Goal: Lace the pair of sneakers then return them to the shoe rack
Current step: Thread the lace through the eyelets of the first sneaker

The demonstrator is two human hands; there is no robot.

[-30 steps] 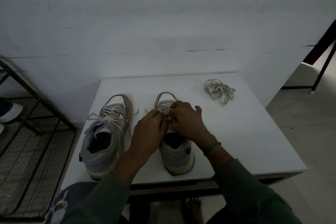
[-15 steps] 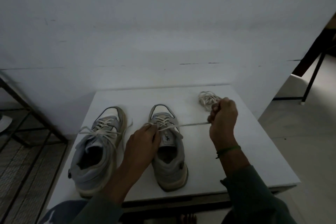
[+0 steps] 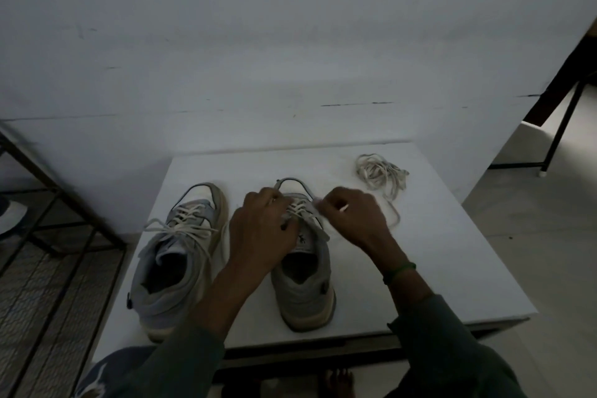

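On the white table (image 3: 436, 252), over the partly laced sneaker (image 3: 303, 287), the left hand (image 3: 263, 233) pinches the lace (image 3: 300, 208) while the right hand (image 3: 353, 220) grips its free end.

White table (image 3: 452, 268), two sneakers (image 3: 174, 255), loose lace (image 3: 381, 173)

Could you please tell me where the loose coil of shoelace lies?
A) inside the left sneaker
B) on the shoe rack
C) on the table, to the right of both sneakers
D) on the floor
C: the loose lace coil lies on the white table, beyond and to the right of the right sneaker.
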